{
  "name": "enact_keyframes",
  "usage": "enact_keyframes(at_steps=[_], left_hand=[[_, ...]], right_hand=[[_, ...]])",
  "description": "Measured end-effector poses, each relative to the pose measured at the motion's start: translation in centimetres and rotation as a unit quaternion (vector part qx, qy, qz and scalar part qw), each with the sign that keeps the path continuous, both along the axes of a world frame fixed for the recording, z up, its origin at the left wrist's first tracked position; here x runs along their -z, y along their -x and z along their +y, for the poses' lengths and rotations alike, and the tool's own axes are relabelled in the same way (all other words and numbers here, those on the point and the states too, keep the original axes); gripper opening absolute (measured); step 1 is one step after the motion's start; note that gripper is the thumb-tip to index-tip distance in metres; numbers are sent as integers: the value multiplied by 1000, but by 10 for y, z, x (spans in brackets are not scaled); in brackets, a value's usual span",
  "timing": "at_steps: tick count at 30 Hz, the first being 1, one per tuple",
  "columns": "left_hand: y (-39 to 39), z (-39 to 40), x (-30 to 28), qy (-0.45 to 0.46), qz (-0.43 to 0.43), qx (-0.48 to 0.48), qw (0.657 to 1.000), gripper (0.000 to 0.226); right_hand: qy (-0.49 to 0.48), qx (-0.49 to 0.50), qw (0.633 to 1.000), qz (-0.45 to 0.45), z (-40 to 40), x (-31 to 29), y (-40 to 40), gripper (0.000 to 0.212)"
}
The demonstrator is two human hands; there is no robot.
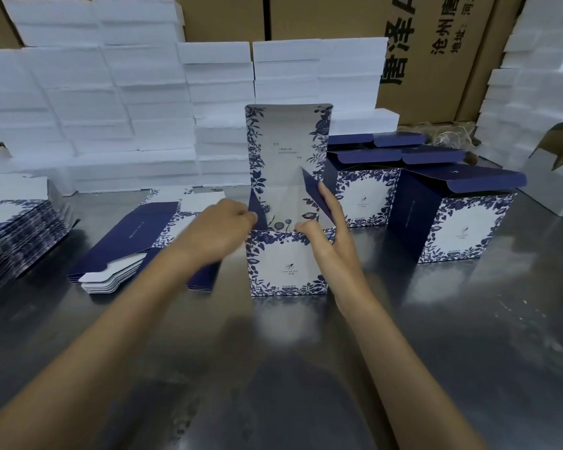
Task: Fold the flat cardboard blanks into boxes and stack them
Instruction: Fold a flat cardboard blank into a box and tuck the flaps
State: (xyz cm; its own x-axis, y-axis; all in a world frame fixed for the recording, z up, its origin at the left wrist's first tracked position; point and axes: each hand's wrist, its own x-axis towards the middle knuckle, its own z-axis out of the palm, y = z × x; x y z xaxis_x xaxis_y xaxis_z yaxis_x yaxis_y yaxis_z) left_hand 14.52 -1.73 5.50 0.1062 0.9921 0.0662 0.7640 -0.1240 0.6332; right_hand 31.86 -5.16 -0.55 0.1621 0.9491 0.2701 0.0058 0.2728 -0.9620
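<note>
Closing the upright box [286, 264] at mid-table: your left hand [221, 228] pinches the left dust flap [256, 211]; your right hand [322, 235], fingers straight, presses the right flap [316, 193]. Fold both fully inward before lowering the tall lid [288, 144].

Two bare forearms reach forward from the lower corners, converging toward the centre. The left hand [223, 227] is knuckles-up, its fingers curled tight at their tips — what they pinch cannot be made out. The right hand [325, 228] is spread — long fingers straight and angled up, thumb tucked inward.
</note>
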Motion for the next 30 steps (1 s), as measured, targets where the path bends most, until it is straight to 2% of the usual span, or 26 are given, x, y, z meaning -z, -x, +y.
enact_keyframes(at_steps=[2, 3, 7, 9, 12, 15, 18, 19, 24, 26, 28, 30], left_hand=[[5, 13, -11, 87, -16, 13, 996, 42], [7, 19, -13, 100, -13, 16, 995, 45], [7, 22, 0, 33, -37, 30, 998, 36], [7, 26, 0, 50, -52, 17, 997, 33], [7, 37, -15, 121, -63, 0, 991, 44], [4, 41, -13, 81, -52, -18, 995, 43], [-4, 38, 8, 32, -150, -39, 987, 21], [-4, 39, 10, 28, -159, -46, 986, 19], [10, 53, -10, 139, -140, -23, 980, 54], [8, 56, -8, 114, -130, -52, 984, 46], [2, 59, -2, 82, -148, -74, 983, 34], [0, 60, 1, 81, -166, -75, 980, 31]], right_hand=[[2, -4, 1000, 4, 0, 0, -1, 61], [2, -6, 1000, 8, 1, 0, -1, 60], [4, -4, 1000, 12, 3, 2, -2, 59], [4, -10, 1000, 11, 4, 3, -1, 59], [4, -7, 1000, 11, 4, 3, -2, 57], [5, -2, 1000, 9, 5, 4, -2, 55], [4, -1, 1000, 16, 6, 4, -1, 55], [4, -1, 1000, 19, 6, 4, -1, 55], [1, 0, 1000, 20, 6, 2, -1, 51], [-7, 3, 1000, 19, 6, 3, -1, 48], [-12, 6, 1000, 20, 6, 3, -1, 47], [-19, 9, 1000, 15, 5, 3, -1, 45]])
